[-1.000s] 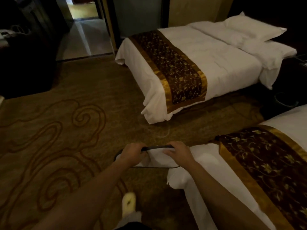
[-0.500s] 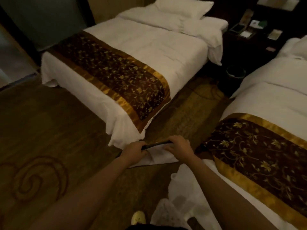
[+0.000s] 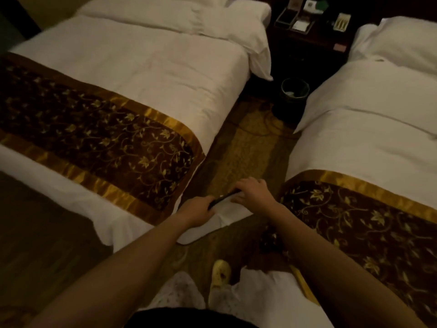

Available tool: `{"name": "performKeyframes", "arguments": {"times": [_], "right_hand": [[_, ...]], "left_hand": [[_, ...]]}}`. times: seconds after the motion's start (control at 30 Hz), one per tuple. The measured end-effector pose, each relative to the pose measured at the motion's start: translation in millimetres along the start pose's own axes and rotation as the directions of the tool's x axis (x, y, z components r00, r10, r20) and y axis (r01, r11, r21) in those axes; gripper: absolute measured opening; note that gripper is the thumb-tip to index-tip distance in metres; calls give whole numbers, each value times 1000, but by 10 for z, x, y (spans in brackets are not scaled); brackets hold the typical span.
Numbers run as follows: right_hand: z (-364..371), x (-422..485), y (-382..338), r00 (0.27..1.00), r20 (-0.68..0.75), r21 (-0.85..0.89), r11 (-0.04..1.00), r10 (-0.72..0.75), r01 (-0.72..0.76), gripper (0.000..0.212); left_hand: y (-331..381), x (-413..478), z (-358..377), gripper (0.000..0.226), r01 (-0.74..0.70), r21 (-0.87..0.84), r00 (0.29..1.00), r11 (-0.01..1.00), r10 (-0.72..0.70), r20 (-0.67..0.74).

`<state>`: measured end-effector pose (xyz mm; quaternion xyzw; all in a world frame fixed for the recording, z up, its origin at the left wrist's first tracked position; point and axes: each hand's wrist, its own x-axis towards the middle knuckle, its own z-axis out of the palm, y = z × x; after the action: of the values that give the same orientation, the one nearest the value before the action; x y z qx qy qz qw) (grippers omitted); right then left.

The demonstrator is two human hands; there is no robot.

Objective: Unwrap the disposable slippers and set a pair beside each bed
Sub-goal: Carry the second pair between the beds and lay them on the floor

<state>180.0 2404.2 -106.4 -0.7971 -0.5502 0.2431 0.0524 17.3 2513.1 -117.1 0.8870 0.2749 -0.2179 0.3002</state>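
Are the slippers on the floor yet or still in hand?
In hand: both the left hand and right hand grip the white slippers above the carpet between the beds.

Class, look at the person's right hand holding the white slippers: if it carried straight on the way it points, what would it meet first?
The right hand points up the carpeted aisle between the beds. The way looks free until the dark waste bin by the nightstand, though depth is unclear.
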Motion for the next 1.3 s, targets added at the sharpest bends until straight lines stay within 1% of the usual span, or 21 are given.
{"name": "performKeyframes", "arguments": {"times": [0.1, 0.17, 0.23, 0.27, 0.33, 0.4, 0.43, 0.47, 0.5, 0.57, 0.63, 0.67, 0.73, 0.8, 0.87, 0.93, 1.03, 1.1, 1.17, 1.23, 1.3], "right_hand": [[-280, 361, 214, 999, 23, -80, 997, 22, -21, 32], [-437, 601, 340, 999, -9, -139, 990, 35, -36, 36], [-560, 837, 473, 994, -97, -169, 983, 51, -68, 45], [-602, 957, 551, 985, -154, -160, 982, 74, -99, 54], [-631, 1213, 726, 952, -252, -102, 973, 176, -207, 73], [-556, 1498, 954, 906, -297, 17, 951, 301, -310, 82], [-487, 1646, 1078, 891, -289, 79, 937, 349, -341, 85], [-395, 1786, 1198, 885, -258, 134, 921, 388, -365, 87], [-277, 1921, 1315, 881, -211, 192, 901, 425, -389, 91], [31, 2173, 1542, 857, -101, 338, 827, 506, -448, 103], [405, 2427, 1806, 824, 22, 455, 729, 565, -512, 115], [621, 2557, 1968, 812, 82, 486, 688, 578, -539, 120], [1110, 2827, 2324, 792, 155, 519, 634, 590, -574, 125], [1624, 3121, 2700, 772, 158, 542, 599, 616, -589, 126], [2147, 3398, 3070, 747, 133, 563, 571, 651, -598, 124], [2645, 3636, 3411, 739, 114, 573, 564, 664, -595, 122], [3282, 3968, 3905, 751, 89, 565, 588, 654, -579, 122], [3615, 4156, 4203, 771, 99, 580, 593, 629, -558, 123], [3867, 4304, 4457, 797, 103, 606, 598, 595, -525, 124], [4031, 4416, 4642, 821, 93, 613, 617, 563, -492, 122], [4100, 4499, 4791, 841, 84, 603, 645, 535, -470, 121]], "left_hand": [[95, 450, -226, 36, 4, -58, 1000, 998, -2, 28], [139, 767, -373, 38, 3, -106, 1000, 994, 0, 26], [163, 1110, -478, 47, 7, -176, 1000, 984, -6, 5], [169, 1295, -512, 51, 15, -235, 1000, 972, -17, -6], [148, 1706, -549, 56, 64, -409, 997, 910, -72, -6], [86, 2178, -553, 56, 140, -594, 988, 792, -150, 34], [49, 2419, -542, 50, 167, -672, 983, 722, -171, 61], [10, 2663, -516, 40, 189, -740, 979, 646, -184, 89], [-26, 2896, -485, 29, 207, -791, 974, 575, -196, 113], [-85, 3365, -344, 17, 229, -853, 965, 469, -222, 137], [-122, 3883, -137, 11, 245, -909, 956, 336, -243, 167], [-127, 4146, 3, 8, 262, -930, 948, 258, -248, 198], [-155, 4657, 336, 10, 306, -940, 933, 150, -244, 264], [-238, 5170, 727, 23, 334, -935, 923, 118, -243, 299], [-358, 5624, 1124, 23, 361, -926, 911, 114, -254, 324], [-510, 6035, 1513, 25, 380, -919, 905, 106, -248, 345], [-799, 6626, 1994, 40, 362, -918, 923, 163, -204, 327], [-976, 6951, 2228, 38, 323, -927, 943, 190, -149, 299], [-1121, 7202, 2403, 30, 284, -937, 956, 202, -132, 261], [-1235, 7389, 2547, 16, 247, -952, 966, 183, -124, 227], [-1312, 7519, 2654, 11, 222, -960, 973, 169, -102, 207]]}}
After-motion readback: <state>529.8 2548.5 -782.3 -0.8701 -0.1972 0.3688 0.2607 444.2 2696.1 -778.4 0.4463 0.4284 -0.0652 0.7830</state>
